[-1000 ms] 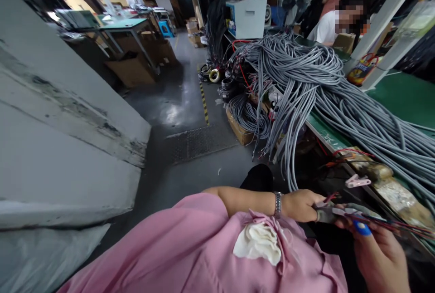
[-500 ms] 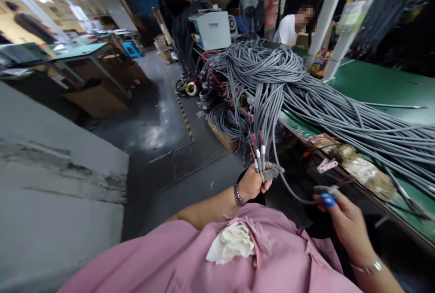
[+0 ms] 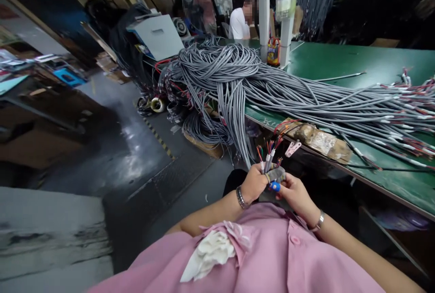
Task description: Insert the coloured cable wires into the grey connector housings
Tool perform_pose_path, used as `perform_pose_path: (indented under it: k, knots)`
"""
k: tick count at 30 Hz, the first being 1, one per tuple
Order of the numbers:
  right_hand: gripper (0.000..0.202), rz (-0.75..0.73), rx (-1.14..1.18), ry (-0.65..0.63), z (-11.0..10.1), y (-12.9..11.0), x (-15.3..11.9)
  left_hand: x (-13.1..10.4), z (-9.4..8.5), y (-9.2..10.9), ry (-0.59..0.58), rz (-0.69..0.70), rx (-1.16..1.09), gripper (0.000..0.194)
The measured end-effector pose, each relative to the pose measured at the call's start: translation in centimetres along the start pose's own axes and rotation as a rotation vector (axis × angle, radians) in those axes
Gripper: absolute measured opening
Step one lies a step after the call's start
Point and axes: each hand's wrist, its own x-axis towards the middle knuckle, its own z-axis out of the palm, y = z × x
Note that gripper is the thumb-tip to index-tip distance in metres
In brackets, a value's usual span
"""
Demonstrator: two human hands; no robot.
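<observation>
Grey cable ends (image 3: 268,164) stand bunched near the counter (image 3: 340,64), the left hand (image 3: 256,183) pinching them; the grip of the right hand (image 3: 298,194) I cannot tell. Ideally, hold snugly and keep them level.

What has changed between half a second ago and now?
The right hand has come in from the right to meet the left hand, closing the gap between them. The left hand keeps its grip on the upright cable ends; whether the right has let go of its cable is hidden. The view has swung right. The grey cable heap and pink clip stayed put.
</observation>
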Motion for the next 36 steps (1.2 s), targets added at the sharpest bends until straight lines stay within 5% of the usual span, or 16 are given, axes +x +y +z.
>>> perform_pose_path:
  k: [3, 7, 10, 14, 18, 24, 36]
  knots:
    - [0.036, -0.014, -0.033, -0.013, -0.9, 0.0, 0.2, 0.3, -0.3, -0.2, 0.054, 0.032, 0.065, 0.041]
    - [0.031, -0.142, -0.149, 0.146, -2.4, -1.0, 0.8, 0.4, -0.8, -0.2, 0.047, 0.017, 0.177, 0.04]
    - [0.028, -0.204, -0.156, 0.071, -2.5, -2.2, 1.4, 0.4, -0.8, -0.2, -0.032, -0.025, 0.219, 0.041]
    - [0.026, -0.141, -0.097, -0.066, -2.2, -3.2, 2.0, 0.4, -0.8, -0.2, -0.088, -0.102, 0.254, 0.037]
    - [0.027, -0.136, -0.08, 0.041, -1.9, -3.3, 2.1, 0.4, -1.1, -0.1, -0.041, -0.113, 0.264, 0.032]
    - [0.03, -0.047, 0.013, -0.013, -0.7, -3.9, 2.5, 0.5, -1.1, 0.2, -0.13, -0.158, 0.273, 0.03]
    - [0.026, -0.052, 0.186, 0.167, -1.0, -2.9, 2.8, 1.3, -1.1, 0.3, 0.16, -0.081, -0.031, 0.033]
